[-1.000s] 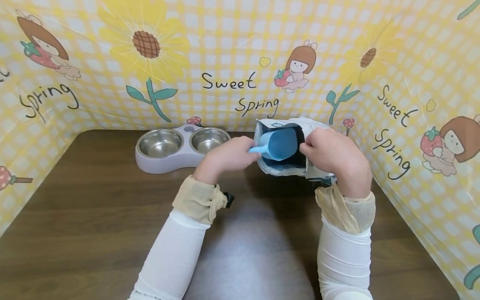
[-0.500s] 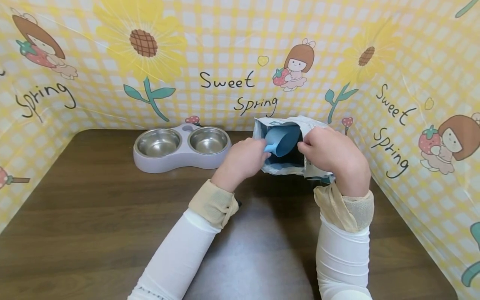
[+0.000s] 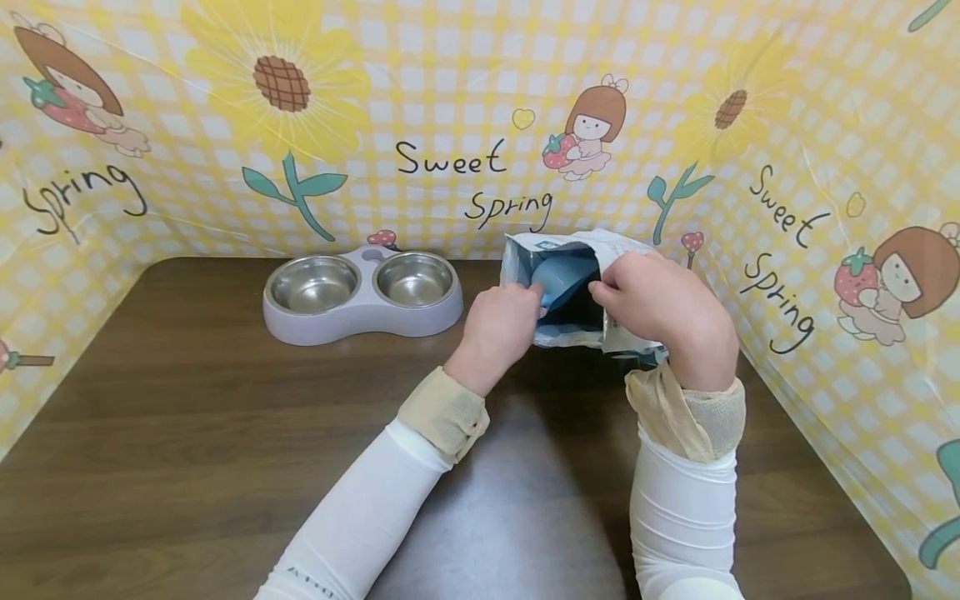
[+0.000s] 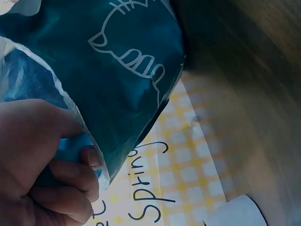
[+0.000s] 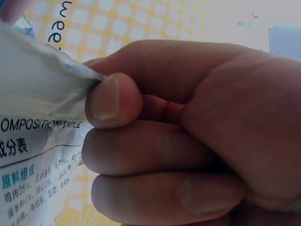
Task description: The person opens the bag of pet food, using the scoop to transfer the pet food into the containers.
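Observation:
A bag (image 3: pixel 570 335) with white and teal sides lies at the back of the table, its mouth held wide and facing the person. The left hand (image 3: pixel 497 333) grips the handle of a blue scoop (image 3: pixel 562 277), whose bowl is inside the bag's mouth. In the left wrist view, fingers of the left hand (image 4: pixel 51 165) curl round the blue handle beside the teal side of the bag (image 4: pixel 117 84). The right hand (image 3: pixel 663 312) pinches the bag's right rim; in the right wrist view, thumb and forefinger of that hand (image 5: pixel 164 127) press the printed white film (image 5: pixel 42 108). What the bag holds is hidden in shadow.
Left of the bag stands a lilac double feeder (image 3: pixel 360 321) with two steel bowls, both empty. A yellow checked cloth (image 3: pixel 450 75) with printed figures rises behind and on both sides of the brown wooden table (image 3: pixel 187 433).
The left hand has moved right and taken the scoop deeper into the bag, with the scoop's bowl tilted differently. The right hand keeps its pinch on the bag's rim.

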{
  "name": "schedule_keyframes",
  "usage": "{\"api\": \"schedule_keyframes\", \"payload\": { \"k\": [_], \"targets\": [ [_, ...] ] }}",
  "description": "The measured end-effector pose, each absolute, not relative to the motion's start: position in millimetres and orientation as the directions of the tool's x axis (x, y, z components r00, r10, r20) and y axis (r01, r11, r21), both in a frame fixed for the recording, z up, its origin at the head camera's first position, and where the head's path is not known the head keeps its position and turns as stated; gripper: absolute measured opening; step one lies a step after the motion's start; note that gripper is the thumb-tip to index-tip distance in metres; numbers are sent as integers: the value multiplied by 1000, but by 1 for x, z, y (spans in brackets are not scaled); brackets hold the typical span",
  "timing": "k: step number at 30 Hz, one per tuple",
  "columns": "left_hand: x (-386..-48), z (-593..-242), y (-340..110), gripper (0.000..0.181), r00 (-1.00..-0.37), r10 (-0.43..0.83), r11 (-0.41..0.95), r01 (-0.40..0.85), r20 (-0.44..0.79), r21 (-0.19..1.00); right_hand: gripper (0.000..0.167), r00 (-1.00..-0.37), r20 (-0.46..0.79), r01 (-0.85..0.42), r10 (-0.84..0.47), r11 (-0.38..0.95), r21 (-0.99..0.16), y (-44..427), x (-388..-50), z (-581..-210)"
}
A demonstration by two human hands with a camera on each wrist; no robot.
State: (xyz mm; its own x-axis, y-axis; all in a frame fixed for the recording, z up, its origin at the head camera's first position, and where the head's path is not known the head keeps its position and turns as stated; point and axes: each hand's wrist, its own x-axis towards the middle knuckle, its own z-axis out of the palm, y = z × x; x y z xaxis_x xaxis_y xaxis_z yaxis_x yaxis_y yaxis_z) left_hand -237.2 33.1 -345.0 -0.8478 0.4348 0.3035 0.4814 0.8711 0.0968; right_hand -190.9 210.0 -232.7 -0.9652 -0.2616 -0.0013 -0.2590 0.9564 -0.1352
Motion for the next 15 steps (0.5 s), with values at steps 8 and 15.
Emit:
{"api": "schedule_keyframes", "payload": {
  "k": [8, 15],
  "targets": [
    [-238, -344, 31, 25, -859, 449, 853, 494, 247, 168, 49, -966, -21, -251, -256, 957, -143, 210, -191, -233],
    [-237, -346, 33, 23, -815, 492, 833, 543, 307, 106, 48, -967, -24, -249, -255, 957, -147, 210, -192, -233]
  ]
}}
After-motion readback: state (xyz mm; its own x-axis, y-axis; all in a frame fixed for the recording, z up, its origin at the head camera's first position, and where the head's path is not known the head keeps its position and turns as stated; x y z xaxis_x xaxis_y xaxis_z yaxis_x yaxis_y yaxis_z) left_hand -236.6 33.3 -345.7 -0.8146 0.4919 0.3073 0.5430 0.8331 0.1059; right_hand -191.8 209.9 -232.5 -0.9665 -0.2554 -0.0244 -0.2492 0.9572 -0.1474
